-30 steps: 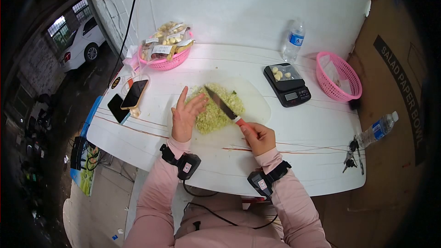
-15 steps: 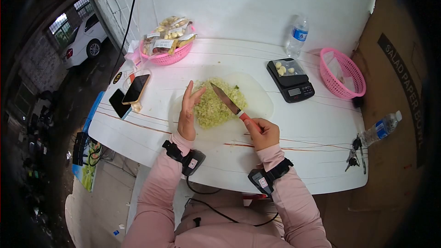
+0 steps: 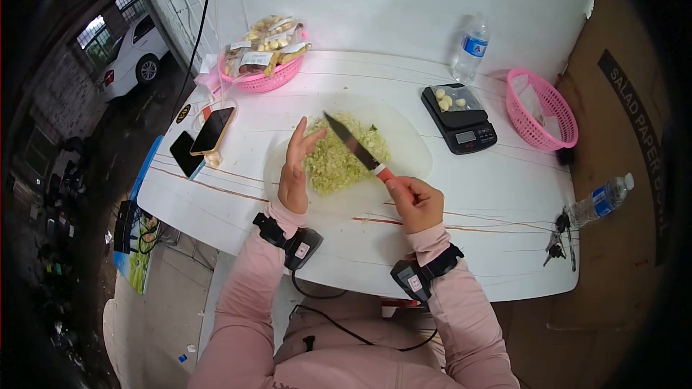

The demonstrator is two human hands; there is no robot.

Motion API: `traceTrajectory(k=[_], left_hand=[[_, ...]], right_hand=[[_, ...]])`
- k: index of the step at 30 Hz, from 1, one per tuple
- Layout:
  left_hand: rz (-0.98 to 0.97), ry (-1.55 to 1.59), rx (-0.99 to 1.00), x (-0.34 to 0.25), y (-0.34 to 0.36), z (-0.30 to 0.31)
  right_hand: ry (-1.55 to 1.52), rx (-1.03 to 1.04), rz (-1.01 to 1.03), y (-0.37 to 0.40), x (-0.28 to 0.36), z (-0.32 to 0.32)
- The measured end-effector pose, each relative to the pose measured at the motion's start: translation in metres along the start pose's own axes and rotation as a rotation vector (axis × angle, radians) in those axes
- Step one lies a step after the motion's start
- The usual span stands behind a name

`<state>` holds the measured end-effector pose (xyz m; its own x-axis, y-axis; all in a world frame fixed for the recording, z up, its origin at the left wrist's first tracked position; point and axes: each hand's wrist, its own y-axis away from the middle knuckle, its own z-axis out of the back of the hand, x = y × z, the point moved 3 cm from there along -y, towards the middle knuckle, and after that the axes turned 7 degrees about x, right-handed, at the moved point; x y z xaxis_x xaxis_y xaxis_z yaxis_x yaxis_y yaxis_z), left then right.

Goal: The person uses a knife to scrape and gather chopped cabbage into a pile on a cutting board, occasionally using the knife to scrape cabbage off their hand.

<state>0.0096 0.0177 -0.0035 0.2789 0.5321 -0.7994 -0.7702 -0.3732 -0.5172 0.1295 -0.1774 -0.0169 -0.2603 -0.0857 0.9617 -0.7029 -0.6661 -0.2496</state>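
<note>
My right hand (image 3: 418, 204) is wrapped round the red handle of a knife (image 3: 351, 145), whose blade points up and left over a pile of chopped pale green vegetable (image 3: 335, 166). The pile lies on a translucent cutting board (image 3: 411, 145). At the left edge of the pile my left hand (image 3: 294, 169) is held on its side, fingers stretched out and apart, with nothing in it. Whether its fingertips touch the pieces I cannot tell.
Two phones (image 3: 213, 130) (image 3: 187, 155) lie at the left. Behind them is a pink basket (image 3: 270, 81) of bagged food. A black scale (image 3: 472, 137) holds a bag of cloves; a pink basket (image 3: 533, 128), bottles (image 3: 472, 50) (image 3: 602, 200) and keys (image 3: 556, 241) are at the right.
The knife blade has swung a little up and left, and my right hand has shifted slightly right. My left hand stays beside the pile. The whole view has shifted slightly.
</note>
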Motion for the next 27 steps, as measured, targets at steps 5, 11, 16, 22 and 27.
traceTrajectory(k=[5, 11, 16, 22, 27], left_hand=[[0.005, -0.023, 0.001, -0.002, 0.001, -0.002], [-0.008, 0.024, 0.054, 0.0, 0.001, 0.0], [-0.007, 0.036, 0.032, 0.003, 0.004, 0.0], [-0.012, 0.003, 0.054, 0.001, 0.001, -0.001], [0.008, 0.045, 0.052, 0.009, 0.0, -0.002]], right_hand=[[0.07, 0.114, -0.01, 0.001, 0.003, -0.003], [0.019, -0.023, -0.094, -0.002, -0.002, 0.005], [0.039, 0.074, -0.049, 0.002, 0.005, -0.002], [0.122, -0.028, -0.099, -0.003, -0.006, 0.006], [-0.025, -0.017, -0.098, 0.001, 0.006, 0.002]])
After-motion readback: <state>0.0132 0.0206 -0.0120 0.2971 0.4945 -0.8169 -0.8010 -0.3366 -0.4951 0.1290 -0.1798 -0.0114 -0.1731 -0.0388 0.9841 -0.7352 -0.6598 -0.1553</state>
